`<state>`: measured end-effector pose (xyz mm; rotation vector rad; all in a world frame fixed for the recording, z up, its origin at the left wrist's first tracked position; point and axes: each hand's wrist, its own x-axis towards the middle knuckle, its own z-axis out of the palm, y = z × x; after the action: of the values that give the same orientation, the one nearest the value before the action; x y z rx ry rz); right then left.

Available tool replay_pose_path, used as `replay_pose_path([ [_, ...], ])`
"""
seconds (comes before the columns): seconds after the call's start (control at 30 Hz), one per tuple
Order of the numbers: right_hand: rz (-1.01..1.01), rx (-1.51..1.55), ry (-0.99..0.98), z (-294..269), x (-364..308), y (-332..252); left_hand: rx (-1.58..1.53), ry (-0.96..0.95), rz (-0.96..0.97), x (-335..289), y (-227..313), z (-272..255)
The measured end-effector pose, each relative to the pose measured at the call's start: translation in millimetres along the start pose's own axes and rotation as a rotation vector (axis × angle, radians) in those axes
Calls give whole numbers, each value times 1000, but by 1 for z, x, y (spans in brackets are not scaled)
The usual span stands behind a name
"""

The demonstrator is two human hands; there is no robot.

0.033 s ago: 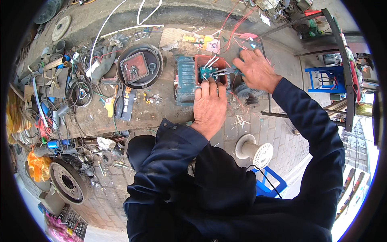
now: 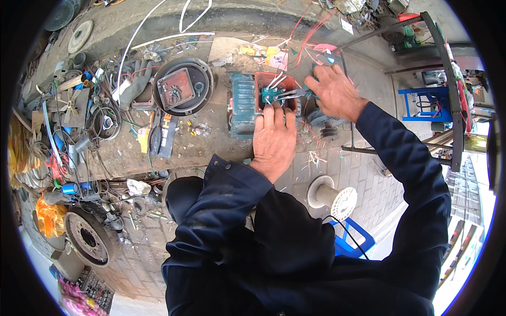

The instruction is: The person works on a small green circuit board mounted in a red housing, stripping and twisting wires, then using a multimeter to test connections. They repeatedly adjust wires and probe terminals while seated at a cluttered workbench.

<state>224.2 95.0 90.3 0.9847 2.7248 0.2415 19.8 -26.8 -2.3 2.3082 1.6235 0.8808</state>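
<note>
A teal, ribbed electric motor [image 2: 243,104] lies on the work surface, with a red-edged terminal box [image 2: 284,82] open on its right part. Inside the box sits a green terminal block [image 2: 269,95], and white-sleeved wires [image 2: 275,79] rise from it. My right hand [image 2: 335,90] grips pliers [image 2: 293,94] from the right; their jaws reach into the box at the block. My left hand [image 2: 275,136] comes from the near side, its fingers bent over the box's near edge close to the jaws. What its fingertips pinch, if anything, is hidden.
Left of the motor stands a round black housing [image 2: 197,108] holding a red square cover [image 2: 176,88]. Dark-handled pliers [image 2: 155,138] and small brass parts [image 2: 199,129] lie nearer. A metal frame [image 2: 445,68] rises at the right; a white spool [image 2: 343,203] stands on the paving.
</note>
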Motion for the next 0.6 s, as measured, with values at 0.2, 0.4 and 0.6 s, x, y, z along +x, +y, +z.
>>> replay_pose_path([
  [0.2,-28,-17,32,1,3,1,27,40,22,0,-1,1],
  [0.4,146,16,-211,-23,10,-27,62,48,32,2,0,2],
  [0.6,484,212,-480,-39,1,-94,53,48,34,2,-1,1],
])
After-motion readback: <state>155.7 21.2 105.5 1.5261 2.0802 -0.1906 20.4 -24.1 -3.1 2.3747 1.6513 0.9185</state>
